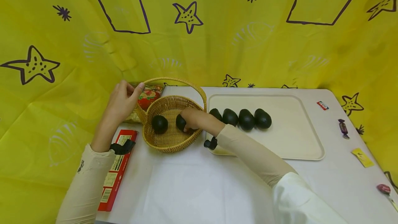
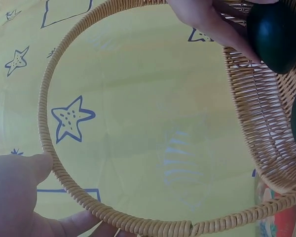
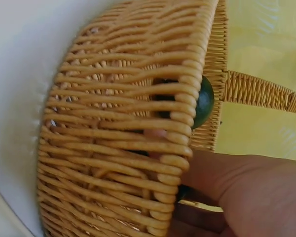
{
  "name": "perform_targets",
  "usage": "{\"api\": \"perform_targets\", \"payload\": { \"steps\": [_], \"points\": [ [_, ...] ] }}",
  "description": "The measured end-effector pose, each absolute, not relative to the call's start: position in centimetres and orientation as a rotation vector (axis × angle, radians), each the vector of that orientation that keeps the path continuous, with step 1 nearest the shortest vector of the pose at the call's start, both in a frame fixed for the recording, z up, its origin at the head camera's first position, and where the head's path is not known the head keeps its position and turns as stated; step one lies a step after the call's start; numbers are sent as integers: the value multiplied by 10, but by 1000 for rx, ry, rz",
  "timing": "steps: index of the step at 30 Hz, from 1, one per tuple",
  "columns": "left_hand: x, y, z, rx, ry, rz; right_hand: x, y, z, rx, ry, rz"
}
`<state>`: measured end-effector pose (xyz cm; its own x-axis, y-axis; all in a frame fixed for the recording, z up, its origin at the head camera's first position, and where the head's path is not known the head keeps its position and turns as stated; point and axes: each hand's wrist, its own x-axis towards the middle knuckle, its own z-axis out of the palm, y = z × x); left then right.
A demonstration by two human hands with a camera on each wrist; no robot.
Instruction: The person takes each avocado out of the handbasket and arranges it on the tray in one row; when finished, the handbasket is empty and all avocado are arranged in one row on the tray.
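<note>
A wicker basket with a hoop handle stands on the white table. It holds two dark avocados: one lies loose, and my right hand reaches over the rim and grips the other. My left hand holds the handle near its left base, thumb against the hoop. In the left wrist view the thumb and a finger pinch the handle, with the gripped avocado at the top right. The right wrist view shows the basket wall and an avocado behind the rim.
A cream tray right of the basket carries a row of several avocados. A red box lies under my left forearm and a colourful packet behind the basket. Wrapped candies lie along the table's right edge. Yellow cloth surrounds the table.
</note>
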<state>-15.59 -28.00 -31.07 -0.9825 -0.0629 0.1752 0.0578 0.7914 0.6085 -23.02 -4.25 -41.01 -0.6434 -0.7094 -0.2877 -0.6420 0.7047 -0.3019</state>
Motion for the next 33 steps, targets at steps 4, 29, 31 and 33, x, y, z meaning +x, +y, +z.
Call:
{"api": "perform_targets", "payload": {
  "steps": [4,29,31,33],
  "points": [
    [-155,-281,-311,-1,-2797,-957,-228,-41,-413,-1117,2527,-347],
    [-156,-282,-313,-6,-2778,-979,-179,68,-396,-1159,2507,-969],
    [-156,-282,-313,-11,-2779,-982,-175,84,-394,-1140,2516,-999],
    [-156,-282,-313,-15,-2776,-979,-172,101,-391,-1132,2529,-1020]
  ]
}}
